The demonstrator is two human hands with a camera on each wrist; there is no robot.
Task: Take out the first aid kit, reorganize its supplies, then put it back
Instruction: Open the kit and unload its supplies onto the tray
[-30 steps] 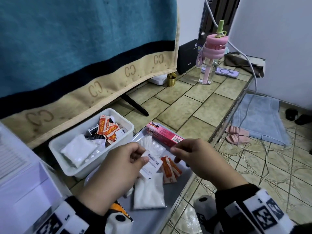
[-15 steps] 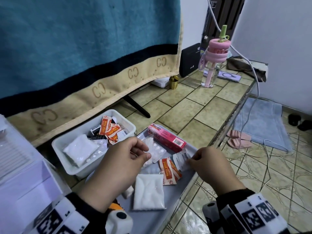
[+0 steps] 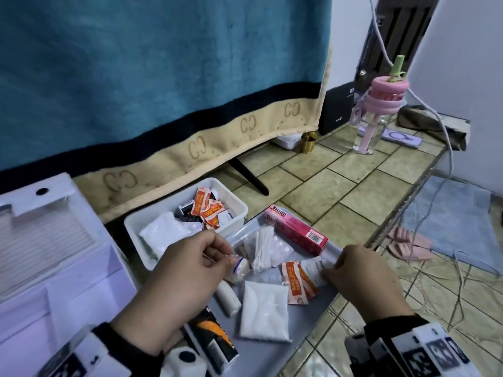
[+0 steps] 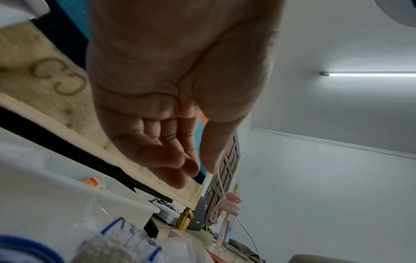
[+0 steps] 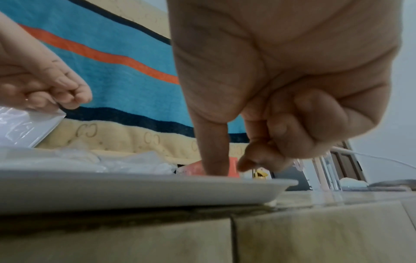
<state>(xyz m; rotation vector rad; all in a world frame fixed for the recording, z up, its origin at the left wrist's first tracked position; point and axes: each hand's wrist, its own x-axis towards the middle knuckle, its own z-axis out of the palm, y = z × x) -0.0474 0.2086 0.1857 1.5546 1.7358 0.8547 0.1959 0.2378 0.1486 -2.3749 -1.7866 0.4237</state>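
Observation:
The open white first aid kit case [image 3: 40, 254] stands at the left. A grey tray [image 3: 272, 357] holds a pink Bacidin box [image 3: 294, 232], a cotton swab bag [image 3: 261, 248], orange sachets [image 3: 296, 284], a white gauze pack [image 3: 264, 311] and a bandage roll [image 3: 228, 297]. My left hand [image 3: 230, 258] pinches the edge of a clear bag with blue print [image 3: 239, 268], which the right wrist view shows lifted [image 5: 33, 124]. My right hand [image 3: 328, 269] has curled fingers, and its thumb [image 5: 213, 160] presses on a white sachet [image 3: 315, 265] at the tray's right side.
A white bin [image 3: 236, 205] with more sachets and gauze sits behind the tray. A teal towel [image 3: 163, 77] hangs at the back. A pink bottle [image 3: 381, 110], a gold cup [image 3: 309, 142] and a cable [image 3: 424, 104] are far right. The counter edge runs just right of the tray.
A second ago both hands held the white sachet. My right hand laid it on the tray's right side and stays on it. My left hand let go and took the clear bag.

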